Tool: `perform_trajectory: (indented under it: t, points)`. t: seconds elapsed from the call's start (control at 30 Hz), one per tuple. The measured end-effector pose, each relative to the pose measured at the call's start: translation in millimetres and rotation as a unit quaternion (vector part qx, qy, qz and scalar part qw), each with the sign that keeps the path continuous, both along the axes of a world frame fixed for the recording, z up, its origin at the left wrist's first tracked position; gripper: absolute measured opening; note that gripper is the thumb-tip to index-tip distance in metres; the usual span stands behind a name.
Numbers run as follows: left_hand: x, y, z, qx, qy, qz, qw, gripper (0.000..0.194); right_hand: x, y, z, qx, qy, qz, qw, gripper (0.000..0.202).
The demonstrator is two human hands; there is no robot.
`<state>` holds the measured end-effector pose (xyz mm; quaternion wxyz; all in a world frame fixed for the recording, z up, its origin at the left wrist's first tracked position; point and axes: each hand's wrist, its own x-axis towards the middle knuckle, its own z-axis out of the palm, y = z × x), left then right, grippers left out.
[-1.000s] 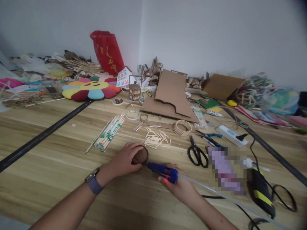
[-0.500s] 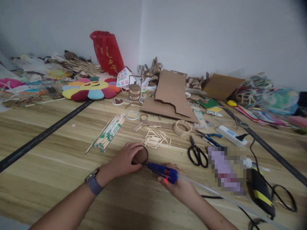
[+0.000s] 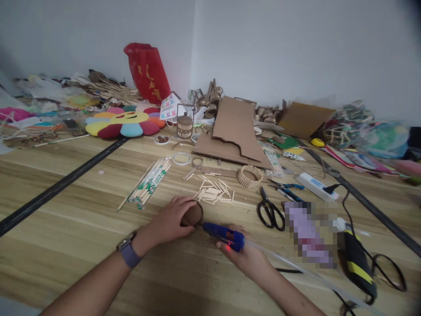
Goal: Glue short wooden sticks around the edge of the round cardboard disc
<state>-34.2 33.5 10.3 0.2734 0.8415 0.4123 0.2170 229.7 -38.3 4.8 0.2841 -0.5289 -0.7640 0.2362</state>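
Note:
Between the thumb and fingers of my left hand [image 3: 173, 218] is a small round cardboard cup [image 3: 193, 213], tilted so that its brown inside faces me. My right hand [image 3: 245, 254] is closed around a blue hot glue gun [image 3: 223, 235] with a red light lit on it. A long clear glue stick [image 3: 283, 259] runs out of the gun's back. Its nozzle points left at the cup's near right edge; whether they touch I cannot tell. Just beyond the cup lies a pile of short wooden sticks [image 3: 214, 191].
Black scissors [image 3: 270, 210], blue-handled pliers [image 3: 289, 188] and a white power strip [image 3: 316, 186] lie to the right. A ring of sticks [image 3: 250, 176] and cardboard sheets [image 3: 234, 127] are farther back. Packaged sticks [image 3: 150, 182] lie left. A black-and-yellow tool [image 3: 358, 263] with a cable is at right.
Almost nothing differs. Both hands keep their places, with the glue gun's nozzle still at the edge of the cardboard cup.

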Motion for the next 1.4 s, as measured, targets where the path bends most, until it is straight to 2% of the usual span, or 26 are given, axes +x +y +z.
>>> perform_trajectory:
  t: [0.2,0.37,0.47,0.6,0.67,0.73,0.8,0.9,0.97,1.07,1.13,1.2,1.3,1.4]
  points:
    - [1,0,0.1,-0.004,0.000,0.000,1.000,0.067,-1,0,2.6,-0.019,0.005,-0.016,1.000,0.024]
    - [1,1,1.2,-0.007,0.004,0.005,1.000,0.068,4,-1,6.7,-0.072,0.017,-0.039,0.996,0.033]
    - [1,1,1.9,-0.010,0.013,0.005,1.000,0.068,12,1,21.1,-0.159,0.037,-0.032,0.986,0.040]
    - [1,1,2.1,-0.013,0.023,0.005,1.000,0.068,27,7,44.5,-0.319,0.077,0.074,0.942,0.052]
    - [1,1,2.0,-0.012,0.027,0.006,1.000,0.068,34,10,48.3,-0.372,0.094,0.109,0.917,0.061]
    - [1,1,1.7,-0.011,0.030,0.005,0.999,0.068,39,11,46.5,-0.386,0.088,0.098,0.913,0.065]
    - [1,1,1.4,-0.010,0.031,0.003,0.999,0.068,42,10,44.4,-0.369,0.036,0.067,0.926,0.063]
    - [0,1,0.5,-0.007,0.031,-0.001,1.000,0.068,39,11,50.4,-0.302,-0.111,0.032,0.946,0.049]
    - [0,1,0.0,-0.007,0.029,-0.003,1.000,0.067,32,17,60.0,-0.218,-0.218,0.004,0.951,0.036]
    - [0,1,0.0,-0.006,0.030,-0.003,1.000,0.067,15,35,71.1,-0.060,-0.334,-0.020,0.940,0.022]
    - [0,2,0.3,-0.005,0.035,-0.002,0.999,0.068,3,53,71.0,0.012,-0.378,0.026,0.925,0.019]
    - [1,2,0.7,-0.005,0.039,-0.002,0.999,0.068,-8,71,65.6,0.063,-0.429,0.080,0.898,0.019]
    - [1,1,0.8,0.001,0.034,-0.006,0.999,0.067,-20,91,55.0,0.087,-0.469,0.117,0.871,0.017]
    - [1,1,1.3,0.005,0.028,-0.009,1.000,0.068,-28,101,48.7,0.092,-0.473,0.121,0.868,0.017]
